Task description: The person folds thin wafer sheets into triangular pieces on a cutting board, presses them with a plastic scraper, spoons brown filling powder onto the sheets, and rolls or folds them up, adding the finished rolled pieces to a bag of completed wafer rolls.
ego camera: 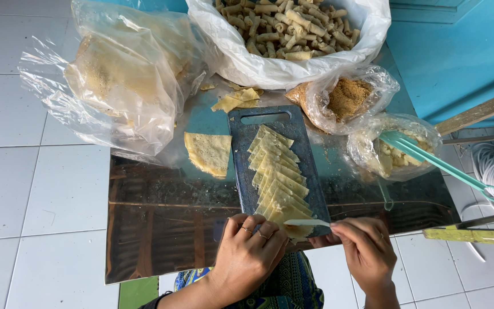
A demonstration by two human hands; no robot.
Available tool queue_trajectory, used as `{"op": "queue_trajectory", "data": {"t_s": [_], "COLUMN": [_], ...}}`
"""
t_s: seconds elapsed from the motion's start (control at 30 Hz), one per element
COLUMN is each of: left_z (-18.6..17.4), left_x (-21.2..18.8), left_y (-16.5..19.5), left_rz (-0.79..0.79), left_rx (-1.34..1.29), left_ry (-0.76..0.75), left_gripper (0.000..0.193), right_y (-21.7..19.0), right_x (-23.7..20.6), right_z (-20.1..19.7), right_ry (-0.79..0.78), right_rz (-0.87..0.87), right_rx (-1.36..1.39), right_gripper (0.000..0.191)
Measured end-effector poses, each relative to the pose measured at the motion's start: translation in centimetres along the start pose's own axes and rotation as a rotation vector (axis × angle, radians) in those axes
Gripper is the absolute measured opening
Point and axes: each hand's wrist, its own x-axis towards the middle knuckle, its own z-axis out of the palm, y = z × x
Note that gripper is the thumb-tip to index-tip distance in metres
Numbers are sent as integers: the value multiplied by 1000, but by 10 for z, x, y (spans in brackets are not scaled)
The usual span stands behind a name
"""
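A dark cutting board lies on a shiny metal table and carries an overlapping row of thin yellow pastry strips. My left hand rests its fingertips on the nearest strip at the board's near end. My right hand pinches a small white spatula, whose blade lies across that same strip. A half-round pastry sheet sits left of the board.
A clear bag of pastry sheets sits far left, a white bag of rolled sticks behind the board. Right are a bag of brown crumbs and a bag of filling with a teal-handled utensil. Blue wall, white tiled floor.
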Motion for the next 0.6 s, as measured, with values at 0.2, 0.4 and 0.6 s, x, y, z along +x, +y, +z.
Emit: {"op": "queue_trajectory", "data": {"t_s": [0.2, 0.4, 0.6], "left_z": [-2, -3, -3], "left_x": [-1, -4, -6], "left_y": [-1, -2, -3], "left_rz": [-37, -42, -53], "left_rx": [-6, -36, -64], "left_ry": [-7, 3, -5], "left_gripper": [27, 24, 21], "right_y": [0, -5, -4], "right_x": [-19, -16, -8], "right_z": [4, 2, 9], "right_ry": [37, 110, -2], "right_rz": [-129, -35, 177], "right_rx": [-29, -14, 176], "right_gripper": [25, 17, 11]}}
